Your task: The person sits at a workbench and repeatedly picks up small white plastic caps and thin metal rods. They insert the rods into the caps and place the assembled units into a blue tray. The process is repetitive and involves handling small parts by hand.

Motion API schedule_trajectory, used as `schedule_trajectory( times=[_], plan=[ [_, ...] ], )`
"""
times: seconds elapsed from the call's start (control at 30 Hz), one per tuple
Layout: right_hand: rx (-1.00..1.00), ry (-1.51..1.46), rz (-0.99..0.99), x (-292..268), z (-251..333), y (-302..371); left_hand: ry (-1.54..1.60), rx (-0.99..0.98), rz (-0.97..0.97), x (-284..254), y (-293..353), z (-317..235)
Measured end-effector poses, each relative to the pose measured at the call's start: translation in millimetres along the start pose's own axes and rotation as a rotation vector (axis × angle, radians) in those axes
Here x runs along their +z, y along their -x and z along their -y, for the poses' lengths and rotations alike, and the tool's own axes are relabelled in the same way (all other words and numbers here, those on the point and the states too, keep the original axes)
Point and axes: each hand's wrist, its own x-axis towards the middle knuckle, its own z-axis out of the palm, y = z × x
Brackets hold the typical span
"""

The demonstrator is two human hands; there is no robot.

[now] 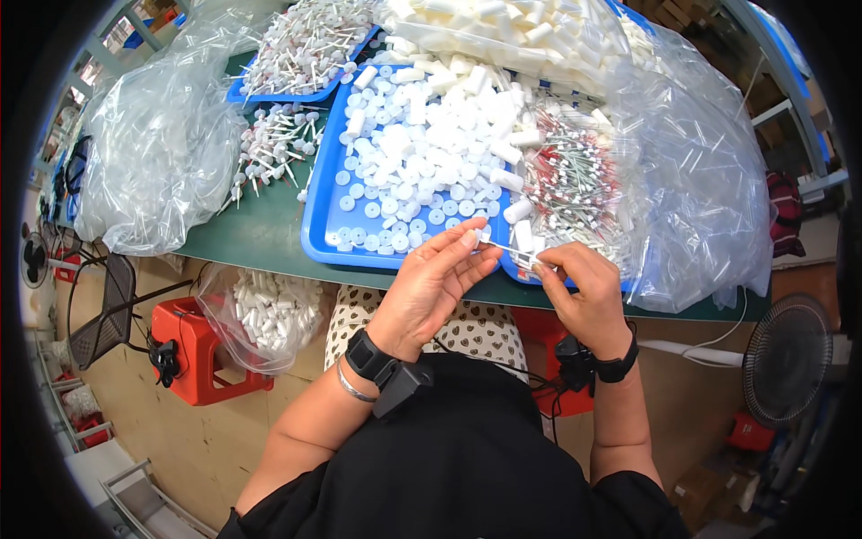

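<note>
My left hand [438, 280] is closed in a pinch, thumb and forefinger on a small white plastic piece [485, 237]. From that piece a thin white stick [512, 248] runs across to my right hand [584, 286]. There the fingertips are pinched on the stick's other end, where a small pale part partly shows. Both hands hover over the front edge of a blue tray [316, 225]. Small translucent white discs [404, 175] and white foam-like cylinders [518, 211] fill this tray. Right of them lies a heap of thin sticks with red and greenish shafts [575, 171].
Finished-looking stick pieces with round white ends lie in another blue tray [310, 45] and in a loose pile [278, 144] on the green table [278, 238]. Clear plastic bags [162, 153] flank the trays. Below stand a red stool [193, 350], a bag of white cylinders [274, 310] and a fan [788, 359].
</note>
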Motion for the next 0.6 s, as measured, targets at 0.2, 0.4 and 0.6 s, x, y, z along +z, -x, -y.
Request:
schedule_trajectory(
  times=[0.2, 0.4, 0.6],
  plan=[
    [0.015, 0.018, -0.015, 1.1, -0.9, 0.2, 0.01, 0.0, -0.005, -1.6, 1.1, -0.2],
    [0.009, 0.016, -0.024, 1.9, -1.1, 0.8, 0.011, 0.001, -0.008, -0.7, 1.6, 0.2],
    [-0.017, 0.008, -0.071, 3.0, -1.0, 0.6, 0.016, -0.005, -0.009, -2.0, 1.7, 0.6]
  ],
)
